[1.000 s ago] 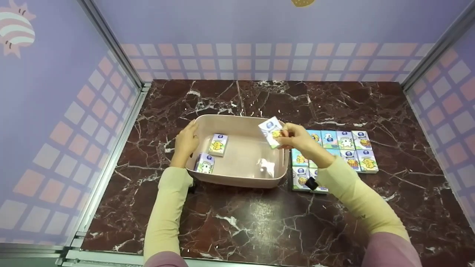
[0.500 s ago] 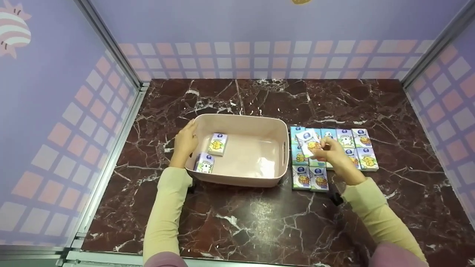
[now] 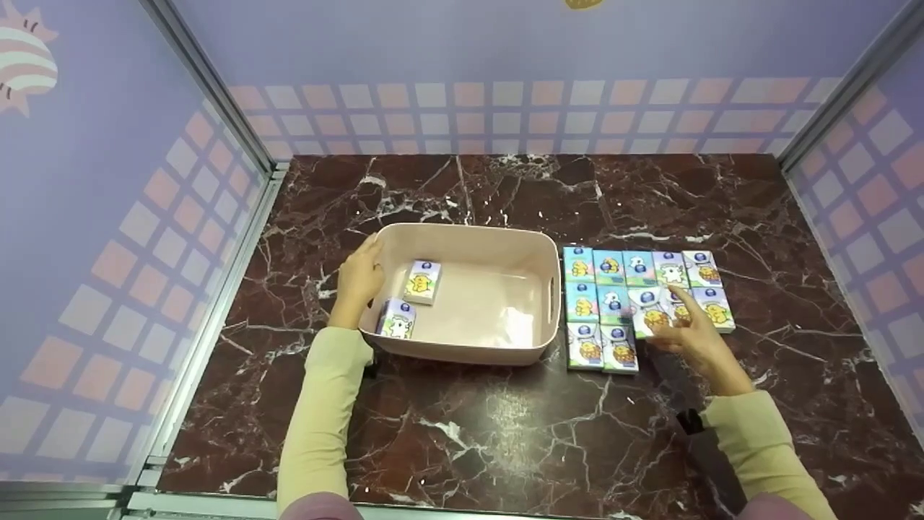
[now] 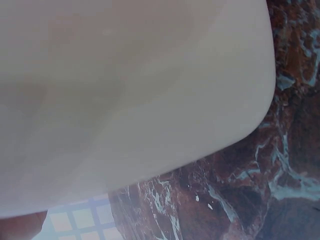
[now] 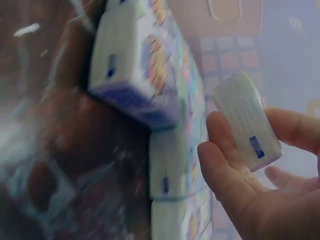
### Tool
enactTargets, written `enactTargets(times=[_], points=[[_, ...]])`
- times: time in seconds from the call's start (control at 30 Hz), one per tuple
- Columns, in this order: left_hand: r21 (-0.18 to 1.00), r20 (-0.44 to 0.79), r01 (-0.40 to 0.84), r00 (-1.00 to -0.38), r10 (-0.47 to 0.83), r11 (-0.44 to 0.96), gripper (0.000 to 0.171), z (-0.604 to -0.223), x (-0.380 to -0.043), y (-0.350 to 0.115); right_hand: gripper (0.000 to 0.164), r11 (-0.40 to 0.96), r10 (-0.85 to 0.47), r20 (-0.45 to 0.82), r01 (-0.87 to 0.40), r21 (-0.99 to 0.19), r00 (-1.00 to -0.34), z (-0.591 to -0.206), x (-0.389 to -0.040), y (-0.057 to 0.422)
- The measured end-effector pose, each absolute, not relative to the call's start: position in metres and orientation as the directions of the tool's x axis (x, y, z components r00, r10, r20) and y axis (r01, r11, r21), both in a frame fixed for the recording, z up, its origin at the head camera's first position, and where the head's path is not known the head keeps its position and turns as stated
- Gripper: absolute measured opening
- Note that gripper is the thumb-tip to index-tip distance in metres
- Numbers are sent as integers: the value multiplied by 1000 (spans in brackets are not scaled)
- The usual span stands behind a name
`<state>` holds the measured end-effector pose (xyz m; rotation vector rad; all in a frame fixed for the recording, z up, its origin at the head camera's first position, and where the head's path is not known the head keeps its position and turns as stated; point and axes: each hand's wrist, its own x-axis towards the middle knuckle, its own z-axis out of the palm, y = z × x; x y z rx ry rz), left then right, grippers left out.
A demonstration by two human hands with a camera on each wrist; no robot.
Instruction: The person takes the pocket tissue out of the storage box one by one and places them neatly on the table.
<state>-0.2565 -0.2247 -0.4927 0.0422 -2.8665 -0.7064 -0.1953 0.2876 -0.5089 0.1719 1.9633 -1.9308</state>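
Observation:
My right hand [image 3: 702, 345] pinches a small tissue pack [image 3: 649, 313] between thumb and fingers, over the rows of similar packs on the table. In the right wrist view that held pack [image 5: 248, 122] is raised beside the row, its pale side with a blue mark towards the camera. With its fingers at the left end, my left hand [image 3: 359, 280] holds the beige plastic bin [image 3: 462, 352]. Inside the bin, one yellow-figured pack [image 3: 421, 282] lies on the floor, and a purple-and-white pack [image 3: 398, 319] sits at the front left corner. The left wrist view mostly shows bin wall [image 4: 165, 100].
Several tissue packs [image 3: 580, 266] lie in tight rows just right of the bin, with two packs [image 3: 602, 348] in the front row. Everything stands on a dark red marbled table [image 3: 491, 440]. Purple printed panels [image 3: 534, 50] enclose the back and sides.
My right hand has carried the pack from above the bin's right end to the right, over the rows of packs. The left hand and the bin stay where they were.

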Motion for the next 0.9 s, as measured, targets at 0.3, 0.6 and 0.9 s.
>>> enactTargets(times=[0.3, 0.6, 0.9], points=[[462, 181, 20, -981, -72, 887, 50, -493, -257, -224, 81, 169, -195, -429, 401, -900, -882, -521, -173, 310], [465, 171, 14, -982, -74, 885, 51, -493, -257, -224, 59, 409, -99, -496, 420, -810, -862, -534, -164, 311], [475, 165, 10, -983, -78, 880, 50, -493, -256, -225, 33, 305, -78, -523, 480, -823, -849, -540, -162, 308]])
